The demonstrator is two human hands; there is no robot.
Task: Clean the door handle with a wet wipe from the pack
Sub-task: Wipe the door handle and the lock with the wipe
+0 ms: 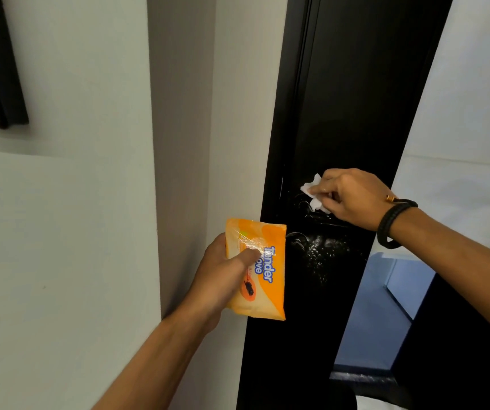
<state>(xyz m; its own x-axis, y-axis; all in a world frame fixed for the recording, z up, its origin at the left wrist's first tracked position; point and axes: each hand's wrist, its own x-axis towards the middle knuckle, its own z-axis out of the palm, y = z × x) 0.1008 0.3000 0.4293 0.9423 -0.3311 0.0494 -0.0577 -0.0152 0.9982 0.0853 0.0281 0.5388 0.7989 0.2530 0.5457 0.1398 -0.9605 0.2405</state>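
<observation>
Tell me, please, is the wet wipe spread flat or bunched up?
Bunched: the white wipe sits crumpled in the right hand against the black door.

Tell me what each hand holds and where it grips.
Left hand grips the orange pack by its left edge, thumb across the front. Right hand pinches the white wipe at its right side.

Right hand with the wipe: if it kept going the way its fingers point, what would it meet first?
The right hand points left, along the black door. Its wipe already seems pressed on the handle hardware, so that comes first, then probably the door's edge. Depth is hard to judge against the black.
</observation>
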